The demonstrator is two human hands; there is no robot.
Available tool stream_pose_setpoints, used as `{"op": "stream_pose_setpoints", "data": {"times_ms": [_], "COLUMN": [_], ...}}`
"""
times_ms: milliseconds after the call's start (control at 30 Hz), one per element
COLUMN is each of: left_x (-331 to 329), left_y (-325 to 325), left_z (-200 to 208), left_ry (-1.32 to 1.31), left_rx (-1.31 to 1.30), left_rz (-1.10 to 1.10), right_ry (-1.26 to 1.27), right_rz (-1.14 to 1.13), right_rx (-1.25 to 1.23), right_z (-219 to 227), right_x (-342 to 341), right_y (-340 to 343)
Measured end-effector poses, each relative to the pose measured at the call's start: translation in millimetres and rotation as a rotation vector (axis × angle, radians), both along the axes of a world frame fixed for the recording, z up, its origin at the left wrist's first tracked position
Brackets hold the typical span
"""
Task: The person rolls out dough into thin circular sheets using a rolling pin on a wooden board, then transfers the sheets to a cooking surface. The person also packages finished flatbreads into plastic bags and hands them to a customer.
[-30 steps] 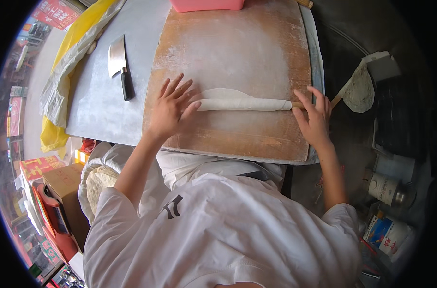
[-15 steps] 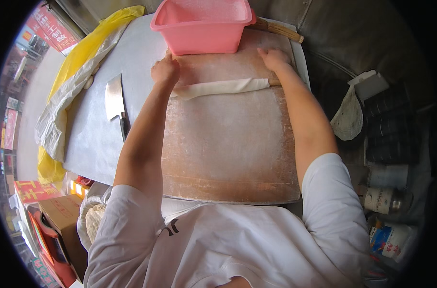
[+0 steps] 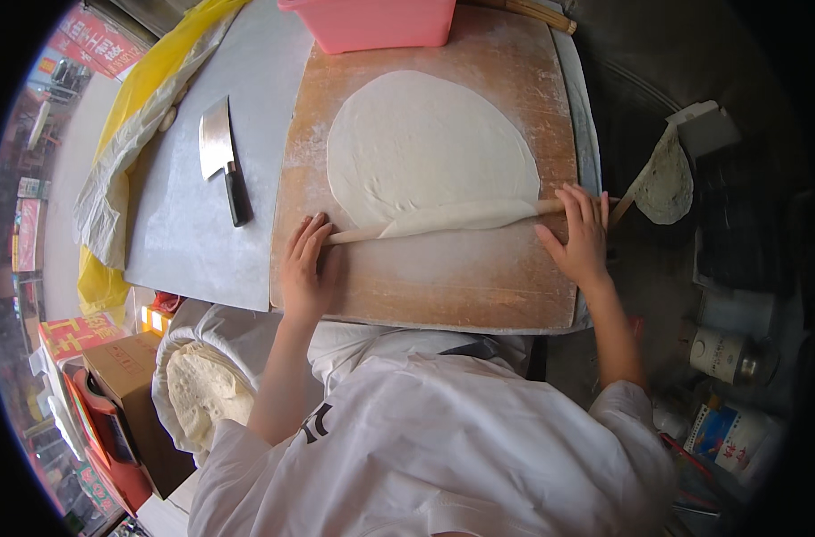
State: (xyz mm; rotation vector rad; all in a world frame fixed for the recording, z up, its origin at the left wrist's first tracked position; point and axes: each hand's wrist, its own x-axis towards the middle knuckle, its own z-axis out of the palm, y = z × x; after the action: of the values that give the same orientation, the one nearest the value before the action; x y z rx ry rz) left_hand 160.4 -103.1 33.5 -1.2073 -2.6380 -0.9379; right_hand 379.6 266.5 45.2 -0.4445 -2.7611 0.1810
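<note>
Dough (image 3: pixel 430 143) now unrolled, except at six o'clock.
Our left hand (image 3: pixel 308 268), right hand (image 3: pixel 584 240): fingers on rolling pin (image 3: pixel 355 235), grip unclear.

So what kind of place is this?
Probably a small food stall or kitchen where dough is rolled: a big round of dough with its near edge over a pin, a floury board and a cleaver.

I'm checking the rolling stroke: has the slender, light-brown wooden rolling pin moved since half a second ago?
Yes: judged against the flat brown wooden board, the slender rolling pin has come toward the board's near edge.
</note>
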Motion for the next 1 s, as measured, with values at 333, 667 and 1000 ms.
{"op": "stream_pose_setpoints", "data": {"times_ms": [333, 667, 1000], "left_x": [-34.9, -35.5, -54.2], "left_y": [16.3, 123.8, 112.8], "left_z": [-7.7, 38.8, 4.6], "left_ry": [-0.485, -0.888, 0.236], "left_rx": [0.341, 0.870, -0.213], "left_rz": [0.422, 0.216, -0.544], "right_ry": [0.072, 0.079, 0.155], "right_rz": [-0.096, -0.073, -0.098], "right_rx": [-0.152, -0.309, -0.369], "right_z": [14.0, 2.7, 7.4], "right_x": [56.7, 3.0, 31.8], "right_y": [-86.9, -150.9, -157.4]}}
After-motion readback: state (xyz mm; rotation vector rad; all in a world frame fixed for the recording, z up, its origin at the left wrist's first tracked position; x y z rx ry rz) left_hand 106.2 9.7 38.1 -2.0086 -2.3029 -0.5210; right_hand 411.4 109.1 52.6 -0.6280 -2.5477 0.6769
